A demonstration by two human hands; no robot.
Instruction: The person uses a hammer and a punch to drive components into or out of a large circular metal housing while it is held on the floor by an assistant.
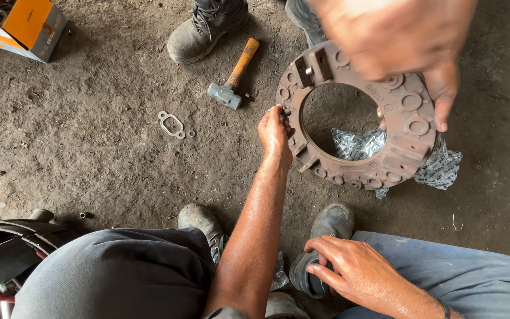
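Observation:
A brown cast-metal ring [405, 127] with round bosses and a wide central hole is held tilted above the dirt floor. My left hand [274, 131] reaches forward and pinches the ring's left edge. Another person's hand [402, 44], blurred and close to the camera, grips the ring's top and right side. My right hand [352, 272] rests with fingers spread on my shoe [329, 227] and knee at the lower right, holding nothing.
A small sledgehammer [234, 77] with an orange handle lies left of the ring. A flat metal gasket [171, 124] lies on the floor. Crinkled clear plastic [444, 168] sits under the ring. An orange box [28, 26] is top left. The other person's boots [205, 29] stand at the top.

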